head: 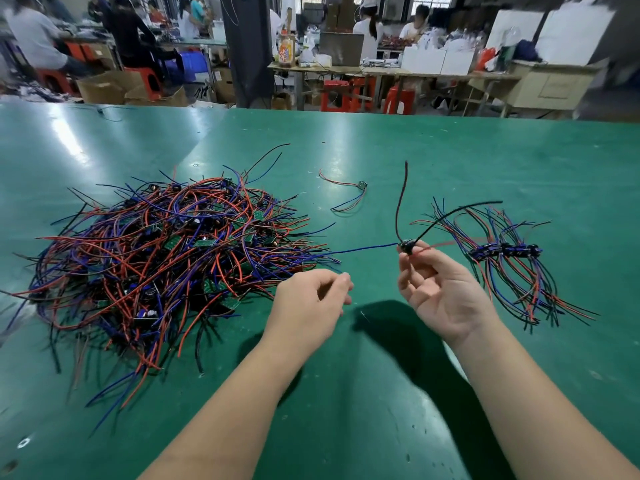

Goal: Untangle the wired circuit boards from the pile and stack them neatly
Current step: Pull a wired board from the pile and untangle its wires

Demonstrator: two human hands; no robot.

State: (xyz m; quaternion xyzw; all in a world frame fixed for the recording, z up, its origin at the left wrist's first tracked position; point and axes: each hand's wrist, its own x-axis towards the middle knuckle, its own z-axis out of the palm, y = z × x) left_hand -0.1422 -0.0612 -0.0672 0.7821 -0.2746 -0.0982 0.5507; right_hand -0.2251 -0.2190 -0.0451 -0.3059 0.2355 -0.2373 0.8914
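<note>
My right hand pinches one wired board at its fingertips, palm up. My left hand hangs apart beside it with its fingers curled; I cannot tell if it holds a wire. The board's blue lead runs left into the pile. The stack lies in a left-to-right row on the counter, just right of my right hand, the nearer one. I see no readable writing.

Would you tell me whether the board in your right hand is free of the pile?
Cannot tell: the right hand holds the board away from the pile, but its blue wire reaches the pile's edge.
</note>
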